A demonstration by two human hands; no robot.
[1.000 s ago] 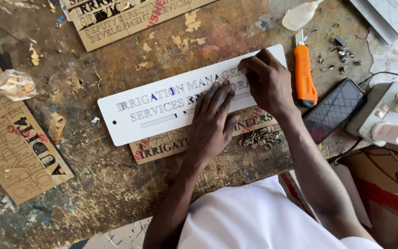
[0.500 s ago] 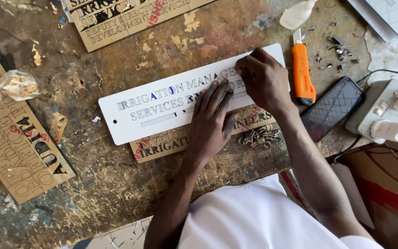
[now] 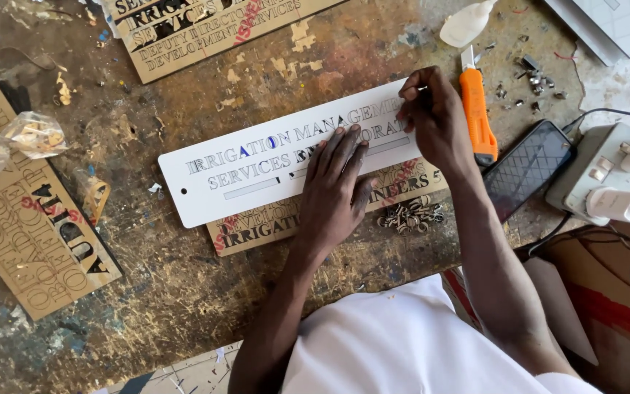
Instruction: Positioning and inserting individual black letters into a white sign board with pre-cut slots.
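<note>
A long white sign plate [image 3: 220,171] with cut-out lettering lies slanted on a worn wooden workbench [image 3: 184,292]. My left hand [image 3: 333,191] presses flat on its middle, fingers spread over the letters. My right hand [image 3: 435,117] is at the plate's right end, fingers pinched together on a small piece I cannot make out. A tan wooden board [image 3: 257,230] with cut letters lies partly under the plate. A small heap of cut-out letter pieces [image 3: 411,214] sits just below the plate's right end.
An orange utility knife [image 3: 477,113] lies right of my right hand. A dark phone [image 3: 530,168] and a white power strip with plugs [image 3: 607,182] are at the right. Other lettered wooden boards lie at the left [image 3: 20,241] and top [image 3: 198,29]. A crumpled plastic bag [image 3: 27,135] is at the left.
My right hand has shifted slightly along the plate's upper right edge. My left hand stays pressed on the plate, which has not moved.
</note>
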